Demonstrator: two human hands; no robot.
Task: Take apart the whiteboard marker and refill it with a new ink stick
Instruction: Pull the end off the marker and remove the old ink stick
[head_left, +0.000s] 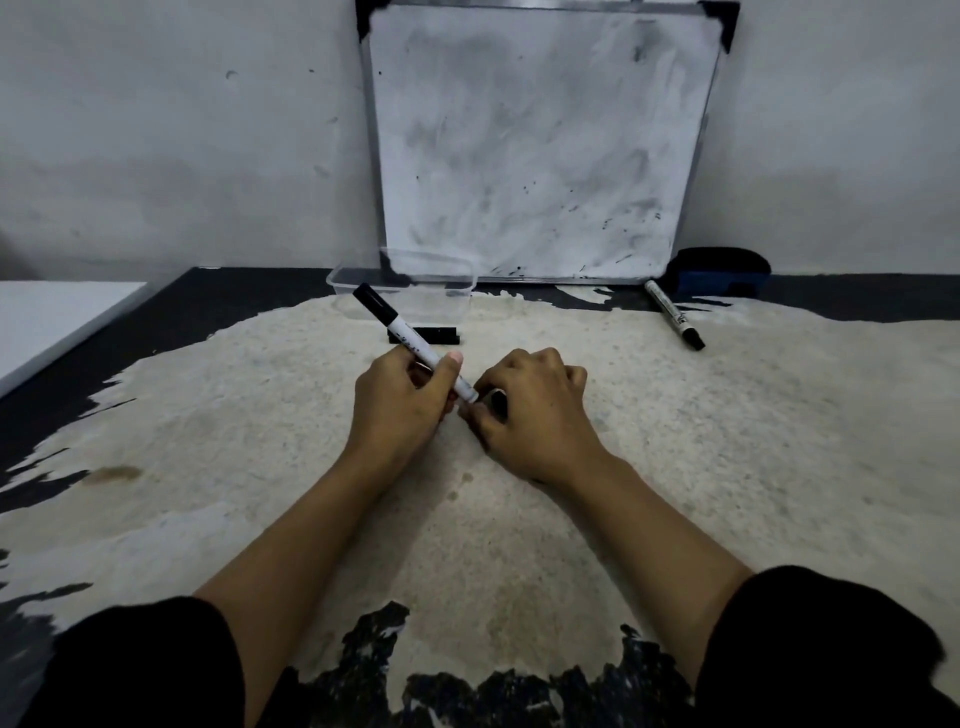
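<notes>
marker (410, 343): white with a black cap
whiteboard (540, 145): white, smudged grey
eraser (719, 273): black and blue
desk (727, 441): black, wearing away to speckled cream
sleeves (831, 649): black

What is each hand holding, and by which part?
Left hand grips the white-barrelled, black-capped marker by its lower barrel. Right hand pinches a small dark piece at the marker's open end; what it is cannot be told.

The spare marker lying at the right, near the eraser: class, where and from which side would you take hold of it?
Grip the spare marker across its white barrel, coming from above. It lies flat and slanted on the table, clear of the eraser, so thumb and finger can close on the long sides.
</notes>
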